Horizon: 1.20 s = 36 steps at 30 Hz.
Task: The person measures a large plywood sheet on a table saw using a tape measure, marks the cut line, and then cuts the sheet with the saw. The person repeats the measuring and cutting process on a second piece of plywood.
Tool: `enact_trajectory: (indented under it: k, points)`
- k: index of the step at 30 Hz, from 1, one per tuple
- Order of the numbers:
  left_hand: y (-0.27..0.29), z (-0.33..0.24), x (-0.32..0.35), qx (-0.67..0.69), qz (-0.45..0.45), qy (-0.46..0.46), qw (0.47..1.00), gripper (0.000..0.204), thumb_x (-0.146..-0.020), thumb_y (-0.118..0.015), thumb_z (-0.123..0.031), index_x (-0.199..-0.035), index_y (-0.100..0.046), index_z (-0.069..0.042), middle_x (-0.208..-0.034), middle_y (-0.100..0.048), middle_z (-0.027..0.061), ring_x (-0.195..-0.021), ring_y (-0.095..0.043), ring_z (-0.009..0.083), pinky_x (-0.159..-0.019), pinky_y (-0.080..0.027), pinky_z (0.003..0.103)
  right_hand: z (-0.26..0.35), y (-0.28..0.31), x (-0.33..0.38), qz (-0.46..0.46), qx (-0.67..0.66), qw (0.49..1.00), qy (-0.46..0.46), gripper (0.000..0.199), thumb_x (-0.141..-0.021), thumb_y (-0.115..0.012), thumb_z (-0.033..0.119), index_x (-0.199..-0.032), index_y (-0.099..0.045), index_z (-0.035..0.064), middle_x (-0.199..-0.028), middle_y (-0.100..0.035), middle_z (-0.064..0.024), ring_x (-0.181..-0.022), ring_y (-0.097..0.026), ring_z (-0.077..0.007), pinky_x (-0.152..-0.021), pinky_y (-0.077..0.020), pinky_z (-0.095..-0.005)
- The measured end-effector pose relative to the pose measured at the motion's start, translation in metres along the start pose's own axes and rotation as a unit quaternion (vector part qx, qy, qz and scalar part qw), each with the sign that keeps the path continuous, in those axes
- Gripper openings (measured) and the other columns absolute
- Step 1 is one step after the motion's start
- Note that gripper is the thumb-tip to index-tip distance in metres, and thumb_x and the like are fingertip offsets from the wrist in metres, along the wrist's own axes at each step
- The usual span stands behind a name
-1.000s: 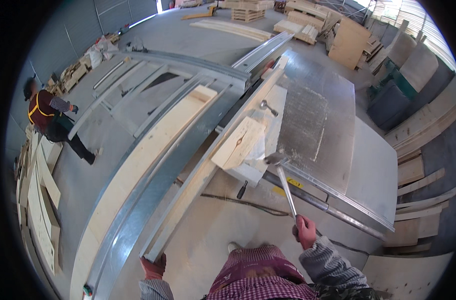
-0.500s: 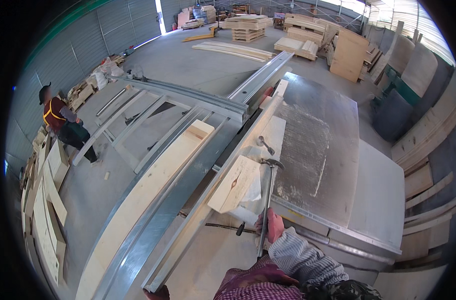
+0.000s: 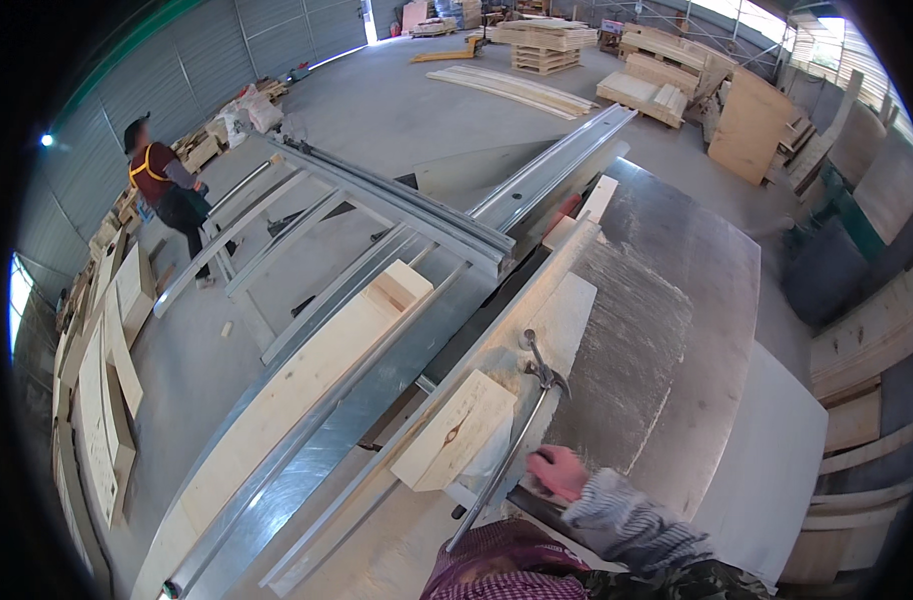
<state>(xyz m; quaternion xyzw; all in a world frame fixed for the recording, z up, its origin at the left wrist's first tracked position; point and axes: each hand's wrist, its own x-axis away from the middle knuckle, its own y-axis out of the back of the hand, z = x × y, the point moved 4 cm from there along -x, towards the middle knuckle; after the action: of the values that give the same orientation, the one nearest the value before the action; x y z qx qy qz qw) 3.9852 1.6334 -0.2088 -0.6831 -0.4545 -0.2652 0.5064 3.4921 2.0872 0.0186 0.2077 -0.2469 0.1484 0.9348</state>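
My right hand (image 3: 560, 472), in a pink glove, is closed over the near edge of the metal saw table (image 3: 677, 300), with nothing visible in its fingers. A claw hammer (image 3: 513, 447) lies slantwise just left of it, apart from the hand. The hammer's head rests beside a metal lever with a round end (image 3: 533, 345). Left of the hammer is a short wooden block (image 3: 455, 430) with a dark knot, against a long rail (image 3: 497, 320). My left hand is out of view.
A long wooden beam (image 3: 287, 400) lies on the sliding metal carriage at left. Beyond its frame stands a person (image 3: 162, 180) in a dark top with yellow straps. Boards (image 3: 107, 410) lie along the left wall; pallets (image 3: 545, 45) and planks (image 3: 512, 92) are at the back.
My right hand has let go of the hammer and moved right of it. The hammer's head now lies against the lever. My left hand has left the lower edge; the whole view has shifted.
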Motion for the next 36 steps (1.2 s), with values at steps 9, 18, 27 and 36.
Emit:
enact_trajectory:
  k: [9,18,27,36]
  points:
    - [-0.011,0.038,0.023,-0.344,-0.006,-0.11,0.932,0.056,-0.085,-0.05,-0.063,-0.112,-0.053,-0.014,-0.116,-0.056,0.0099,-0.106,-0.052,0.0343,-0.09,-0.043,0.054,-0.035,0.253,-0.061,-0.293,-0.149,0.944,0.019,0.025,-0.089,-0.051,0.02,-0.082,-0.06,-0.0012,-0.06,-0.057,-0.0057,-0.049,-0.053,-0.0127,-0.045,-0.0416,-0.03]
    - [-0.049,-0.001,0.034,-0.516,-0.067,-0.355,0.777,0.046,-0.089,-0.05,-0.055,-0.116,-0.053,-0.017,-0.124,-0.054,0.0057,-0.114,-0.049,0.03,-0.09,-0.044,0.049,-0.06,0.26,-0.125,-0.312,-0.029,0.947,0.069,0.018,-0.091,-0.051,0.017,-0.094,-0.06,0.0016,-0.073,-0.06,-0.0056,-0.056,-0.055,-0.0129,-0.048,-0.0438,-0.0266]
    - [-0.114,-0.108,0.035,0.062,-0.192,-0.195,0.96,0.071,-0.078,-0.048,-0.065,-0.128,-0.044,-0.014,-0.127,-0.052,0.0051,-0.117,-0.046,0.0292,-0.096,-0.038,0.048,-0.024,0.21,-0.06,-0.283,-0.239,0.925,0.084,0.019,-0.091,-0.052,0.02,-0.093,-0.06,0.0024,-0.071,-0.06,-0.005,-0.054,-0.054,-0.0117,-0.047,-0.0418,-0.0249]
    - [-0.098,-0.101,0.018,-0.052,0.254,-0.246,0.934,0.069,-0.089,-0.039,-0.064,-0.133,-0.042,-0.01,-0.134,-0.048,0.0118,-0.116,-0.048,0.0311,-0.104,-0.032,0.044,0.044,0.067,0.036,-0.285,-0.236,0.909,0.192,0.02,-0.095,-0.05,0.021,-0.098,-0.06,0.0033,-0.072,-0.06,-0.0033,-0.056,-0.053,-0.0093,-0.05,-0.0411,-0.023]
